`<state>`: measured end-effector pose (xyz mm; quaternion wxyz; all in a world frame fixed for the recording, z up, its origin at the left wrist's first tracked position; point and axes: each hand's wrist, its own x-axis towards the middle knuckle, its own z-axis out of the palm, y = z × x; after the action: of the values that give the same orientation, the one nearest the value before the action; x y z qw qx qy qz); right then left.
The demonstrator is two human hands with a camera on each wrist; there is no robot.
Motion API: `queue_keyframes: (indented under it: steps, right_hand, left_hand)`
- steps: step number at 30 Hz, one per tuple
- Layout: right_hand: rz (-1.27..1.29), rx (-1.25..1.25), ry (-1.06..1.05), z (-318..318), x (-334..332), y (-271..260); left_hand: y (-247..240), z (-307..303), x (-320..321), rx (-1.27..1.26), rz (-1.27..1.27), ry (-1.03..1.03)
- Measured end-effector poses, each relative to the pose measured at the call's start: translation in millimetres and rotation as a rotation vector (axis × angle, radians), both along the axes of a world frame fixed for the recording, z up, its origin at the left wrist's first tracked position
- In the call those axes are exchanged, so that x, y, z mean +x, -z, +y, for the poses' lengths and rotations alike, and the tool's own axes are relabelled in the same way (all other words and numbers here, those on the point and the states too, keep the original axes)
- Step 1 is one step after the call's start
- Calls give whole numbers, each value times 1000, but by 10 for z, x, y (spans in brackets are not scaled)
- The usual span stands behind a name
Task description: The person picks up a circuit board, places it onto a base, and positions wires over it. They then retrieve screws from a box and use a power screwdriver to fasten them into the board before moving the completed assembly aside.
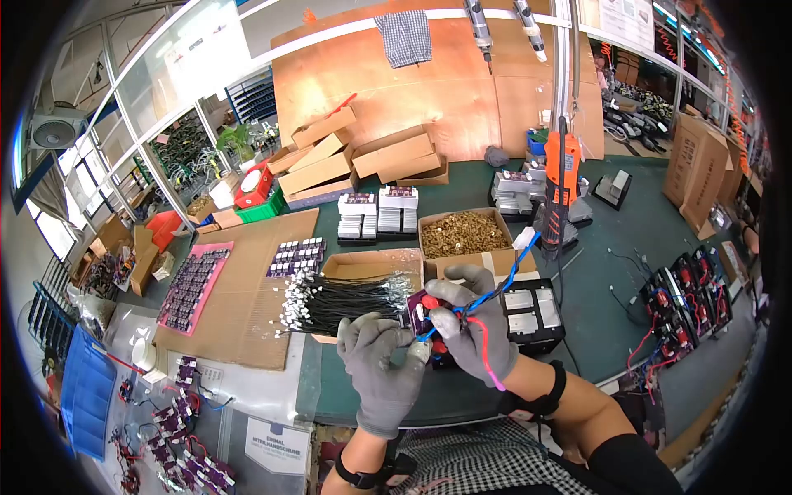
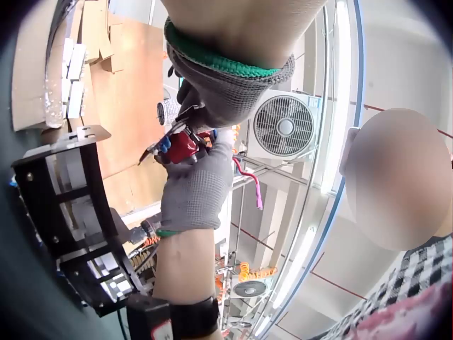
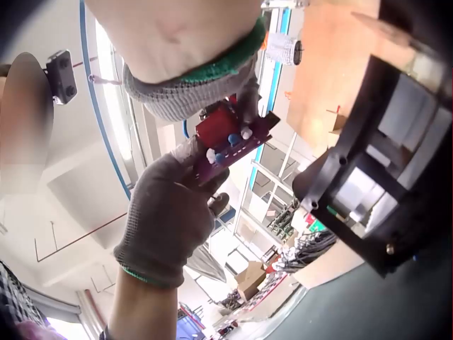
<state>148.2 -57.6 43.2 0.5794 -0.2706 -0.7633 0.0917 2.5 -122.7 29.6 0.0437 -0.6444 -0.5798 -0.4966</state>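
Observation:
A purple circuit board [image 3: 225, 151] with a red block and small blue and white parts is held between both gloved hands, above the bench's front. My left hand [image 1: 379, 371] pinches one end of it, thumb on one side and fingers on the other. My right hand [image 1: 474, 330] grips its other end, the fingertips partly hidden behind the red block [image 3: 218, 127]. Blue wires [image 1: 503, 285] run from the board across the right hand toward the upper right. A red wire with a pink end [image 1: 485, 355] hangs over the back of that hand.
A box of black cables with white plugs [image 1: 346, 301] lies just beyond the hands. Behind it are a carton of brass-coloured parts [image 1: 464, 235] and silver heatsink stacks [image 1: 398, 210]. A black-framed unit [image 1: 532, 312] stands close right. An orange screwdriver [image 1: 563, 169] hangs overhead.

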Motion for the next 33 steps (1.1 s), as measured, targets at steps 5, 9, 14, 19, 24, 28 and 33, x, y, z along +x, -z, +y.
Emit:
queue_keyframes:
  steps: [5,9,14,19,24,28,33]
  right_hand:
    - [-364,-194,-103,391,270,-131]
    - [-575,-343,-56,727,359,-98]
    - [-718,-537,-105,897,268,143]
    - [-806,-579,-68,1009,165,191]
    - [-799,-569,-4,1048,146,285]
    - [-825,-594,12,1036,131,288]
    - [-811,-637,-77,1074,140,279]
  left_hand:
    - [-72,201,-69,-78,18,194]
    - [74,237,-411,-125,-344,330]
    - [243,117,-569,-315,-662,272]
    - [583,44,-841,-283,-681,221]
    - [564,-123,-1117,-327,-701,110]
    - [471,-309,-1392,-353,-566,16]
    - [624,-622,-1834,-438,-124,-148]
